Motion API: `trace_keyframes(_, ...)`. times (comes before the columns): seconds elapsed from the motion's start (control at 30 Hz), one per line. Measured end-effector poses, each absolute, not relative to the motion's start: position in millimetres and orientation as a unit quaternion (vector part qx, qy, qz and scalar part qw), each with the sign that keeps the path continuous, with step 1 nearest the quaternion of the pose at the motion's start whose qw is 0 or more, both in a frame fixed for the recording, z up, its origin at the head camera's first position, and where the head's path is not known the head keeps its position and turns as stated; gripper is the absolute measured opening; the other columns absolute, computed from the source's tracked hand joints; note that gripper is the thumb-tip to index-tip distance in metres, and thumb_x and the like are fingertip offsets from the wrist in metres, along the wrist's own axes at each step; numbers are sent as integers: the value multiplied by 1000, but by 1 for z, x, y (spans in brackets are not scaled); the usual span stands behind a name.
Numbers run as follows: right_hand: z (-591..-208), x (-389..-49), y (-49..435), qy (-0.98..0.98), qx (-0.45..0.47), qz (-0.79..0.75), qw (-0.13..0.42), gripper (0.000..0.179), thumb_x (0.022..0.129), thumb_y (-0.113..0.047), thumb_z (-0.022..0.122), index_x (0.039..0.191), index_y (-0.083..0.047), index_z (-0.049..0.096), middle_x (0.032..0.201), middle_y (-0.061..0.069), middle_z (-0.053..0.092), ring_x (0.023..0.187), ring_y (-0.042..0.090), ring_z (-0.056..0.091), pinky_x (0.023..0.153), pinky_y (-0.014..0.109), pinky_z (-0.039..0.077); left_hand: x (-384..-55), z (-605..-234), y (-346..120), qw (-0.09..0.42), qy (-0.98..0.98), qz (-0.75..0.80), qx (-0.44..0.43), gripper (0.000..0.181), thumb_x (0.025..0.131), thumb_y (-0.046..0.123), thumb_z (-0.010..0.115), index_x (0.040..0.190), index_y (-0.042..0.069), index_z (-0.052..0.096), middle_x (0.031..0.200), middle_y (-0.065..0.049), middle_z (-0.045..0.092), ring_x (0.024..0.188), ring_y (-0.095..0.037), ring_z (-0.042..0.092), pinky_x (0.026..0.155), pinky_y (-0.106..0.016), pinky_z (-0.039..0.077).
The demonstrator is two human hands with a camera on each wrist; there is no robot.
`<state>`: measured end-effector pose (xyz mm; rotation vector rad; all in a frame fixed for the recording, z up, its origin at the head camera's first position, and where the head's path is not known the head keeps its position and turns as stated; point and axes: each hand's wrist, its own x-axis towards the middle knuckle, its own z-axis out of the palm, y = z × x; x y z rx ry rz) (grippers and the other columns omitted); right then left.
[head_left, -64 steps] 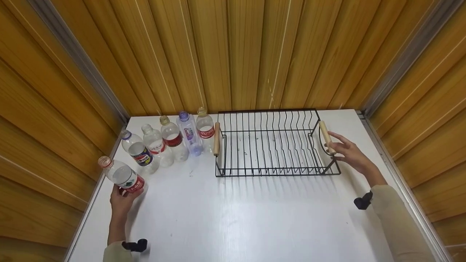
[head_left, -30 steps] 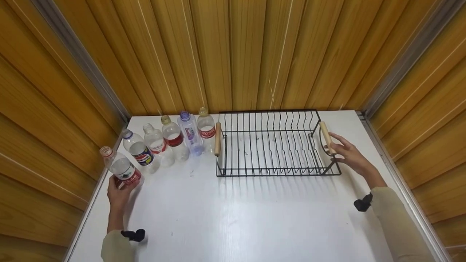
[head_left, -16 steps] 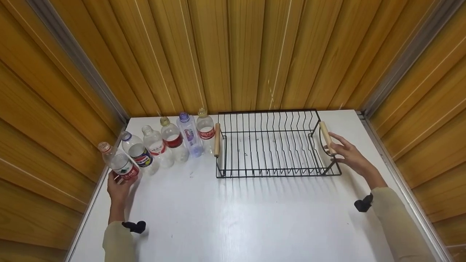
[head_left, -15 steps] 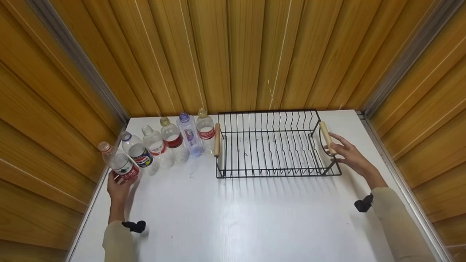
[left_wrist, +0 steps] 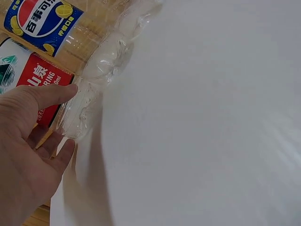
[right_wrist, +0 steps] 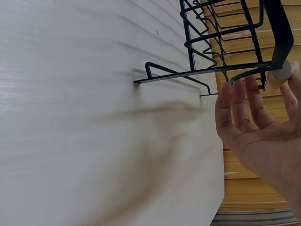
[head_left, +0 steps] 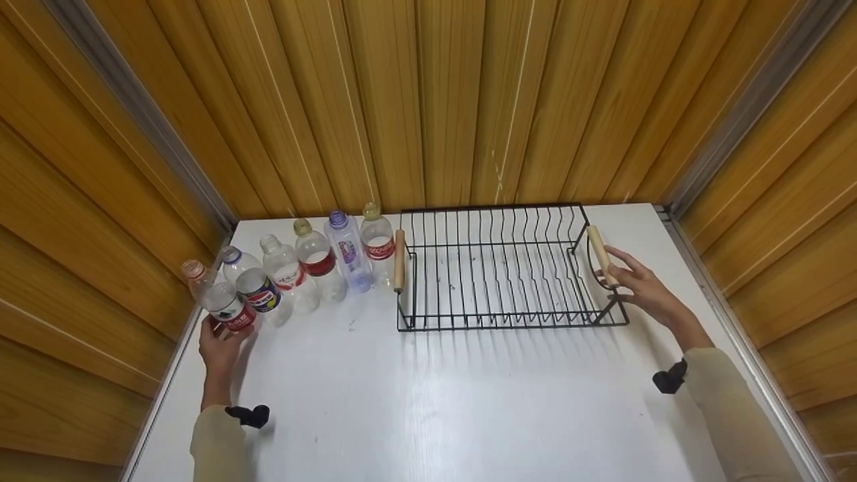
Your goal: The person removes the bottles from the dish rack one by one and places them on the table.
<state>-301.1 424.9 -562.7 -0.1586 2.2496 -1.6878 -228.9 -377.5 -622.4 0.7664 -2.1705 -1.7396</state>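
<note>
My left hand (head_left: 219,345) grips the lower part of a clear plastic water bottle (head_left: 231,313) with a red and white label and an open pink neck. In the left wrist view the thumb lies over its red label and the fingers wrap round the other side. It stands upright beside a clear bottle with a blue Pepsi label (head_left: 260,294), at the near end of a slanting row. My right hand (head_left: 646,288) holds the right wooden handle (head_left: 600,251) of a black wire dish rack (right_wrist: 277,30), fingers curled under it in the right wrist view.
Further along the row stand a white-necked bottle (head_left: 288,274), a red-labelled bottle (head_left: 319,263), a purple bottle (head_left: 348,251) and another red-labelled bottle (head_left: 380,248), near the rack's left handle (head_left: 400,261). Wood-patterned walls (head_left: 448,100) enclose the white table (head_left: 402,408).
My left hand has shifted the water bottle away from me, up against the Pepsi bottle, slowing to nearly still over the last half second. My right hand and the rack stay in place.
</note>
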Motion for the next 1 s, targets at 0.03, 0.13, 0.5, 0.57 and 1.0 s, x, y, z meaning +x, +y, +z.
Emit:
trace_keyframes(0.03, -563, -301, 425, 787, -55, -594, 160, 61, 110, -39, 43, 165, -30, 17, 135, -8, 60, 123, 2, 56, 106, 49, 46, -229, -623, -377, 126, -746, -598, 264, 87, 88, -7, 71, 160, 2, 21, 164, -25, 30, 151, -41, 32, 123, -51, 32)
trace_keyframes(0.13, -563, -300, 426, 786, -52, -595, 159, 61, 110, -38, 43, 165, -29, 17, 130, -13, 62, 121, 0, 55, 113, 68, 35, -230, -625, -376, 124, -743, -600, 269, 89, 88, -5, 72, 160, 4, 20, 164, -25, 31, 152, -40, 31, 124, -51, 30)
trace_keyframes(0.5, -561, -306, 426, 806, -60, -569, 151, 62, 110, -41, 42, 165, -29, 16, 144, 8, 55, 123, 2, 52, 107, 53, 44, -227, -623, -375, 146, -721, -613, 290, 88, 87, 1, 77, 159, 7, 27, 162, -19, 37, 149, -35, 35, 124, -50, 31)
trace_keyframes(0.57, -561, -308, 424, 805, -62, -570, 150, 63, 110, -42, 41, 165, -28, 15, 145, 11, 52, 122, 1, 52, 110, 59, 42, -224, -621, -376, 147, -723, -608, 293, 85, 89, 6, 77, 158, 7, 28, 161, -19, 38, 148, -35, 36, 123, -48, 32)
trace_keyframes(1.0, -557, -317, 422, 806, -62, -571, 147, 64, 110, -40, 43, 165, -26, 15, 143, 11, 53, 116, 1, 55, 100, 45, 50, -195, -597, -360, 120, -827, -506, 212, 53, 97, 26, 72, 142, 8, 53, 132, -15, 59, 101, 2, 54, 76, -9, 44)
